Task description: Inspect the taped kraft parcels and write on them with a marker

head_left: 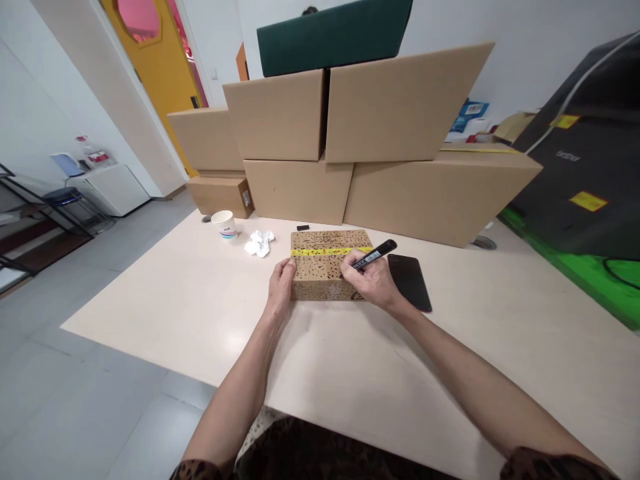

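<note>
A small cardboard box (320, 268) covered in black marks, with a yellow strip across its top, lies on the pale table (200, 300). My left hand (281, 283) grips the left side of this box. In my right hand (373, 277) is a black marker (375, 255), its tip hidden by my fingers over the box top. A small black cap (303, 228) lies just behind the box. To the right of the box, partly behind my right wrist, is a flat black phone-like object (413, 283).
Large cardboard boxes (300, 190) are stacked along the back of the table, with a dark green box (335, 39) on top. A paper cup (224, 225) and crumpled tissue (260, 243) stand at the left. Behind the right side is a large black case (585, 147).
</note>
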{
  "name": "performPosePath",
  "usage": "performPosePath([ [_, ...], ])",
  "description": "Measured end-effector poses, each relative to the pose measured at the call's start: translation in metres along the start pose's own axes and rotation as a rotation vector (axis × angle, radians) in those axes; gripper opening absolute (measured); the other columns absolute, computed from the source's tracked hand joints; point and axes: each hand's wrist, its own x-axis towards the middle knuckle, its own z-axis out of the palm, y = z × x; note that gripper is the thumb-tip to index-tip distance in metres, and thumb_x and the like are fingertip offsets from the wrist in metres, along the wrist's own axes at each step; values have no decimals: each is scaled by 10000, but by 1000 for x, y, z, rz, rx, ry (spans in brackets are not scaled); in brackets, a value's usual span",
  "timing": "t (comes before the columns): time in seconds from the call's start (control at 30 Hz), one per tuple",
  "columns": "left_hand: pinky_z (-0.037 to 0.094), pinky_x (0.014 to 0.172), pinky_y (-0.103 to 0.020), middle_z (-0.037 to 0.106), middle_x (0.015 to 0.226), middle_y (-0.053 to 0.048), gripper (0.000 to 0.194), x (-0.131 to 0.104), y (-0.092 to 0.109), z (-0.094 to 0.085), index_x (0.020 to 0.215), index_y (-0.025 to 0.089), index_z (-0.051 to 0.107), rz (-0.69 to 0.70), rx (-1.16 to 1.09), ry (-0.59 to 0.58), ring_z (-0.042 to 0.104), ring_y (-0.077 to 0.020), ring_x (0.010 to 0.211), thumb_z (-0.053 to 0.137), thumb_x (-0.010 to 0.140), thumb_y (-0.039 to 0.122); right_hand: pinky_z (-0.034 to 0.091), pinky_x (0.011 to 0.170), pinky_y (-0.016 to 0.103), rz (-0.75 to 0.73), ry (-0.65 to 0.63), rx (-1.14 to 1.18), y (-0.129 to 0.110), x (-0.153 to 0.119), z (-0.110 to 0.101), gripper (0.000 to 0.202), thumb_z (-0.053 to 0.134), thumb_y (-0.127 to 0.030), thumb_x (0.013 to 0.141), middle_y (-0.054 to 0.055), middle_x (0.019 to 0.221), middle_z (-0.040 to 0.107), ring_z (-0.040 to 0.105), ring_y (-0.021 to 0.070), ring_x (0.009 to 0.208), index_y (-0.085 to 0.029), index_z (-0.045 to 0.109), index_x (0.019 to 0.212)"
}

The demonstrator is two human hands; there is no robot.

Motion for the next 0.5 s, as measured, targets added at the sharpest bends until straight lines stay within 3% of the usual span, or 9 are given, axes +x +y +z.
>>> performPosePath([
  [0.17, 520, 922, -364, 759, 1139, -112, 516, 1, 0, 1, 1096, 160, 691, -10, -9, 10, 655, -291, 1143, 777, 750, 534, 303, 508, 283, 63, 70, 102, 2, 2, -8, 229, 640, -377, 775, -41, 521, 472, 392, 122, 505, -236, 563, 610],
  [0.33, 519, 918, -367, 756, 1114, -109, 527, 2, -1, 0, 1097, 165, 690, -7, -3, 2, 657, -287, 1116, 778, 746, 548, 298, 511, 277, 63, -19, 24, 4, 1, -10, 220, 677, -346, 748, -42, 536, 479, 395, 118, 517, -233, 555, 604],
  [0.5, 518, 933, -371, 759, 1126, -108, 525, 3, -3, -1, 1101, 171, 700, 7, 0, -9, 662, -284, 1112, 777, 759, 563, 295, 499, 271, 107, 27, 62, 5, 6, -8, 277, 667, -444, 802, -53, 530, 458, 381, 115, 507, -235, 565, 652],
])
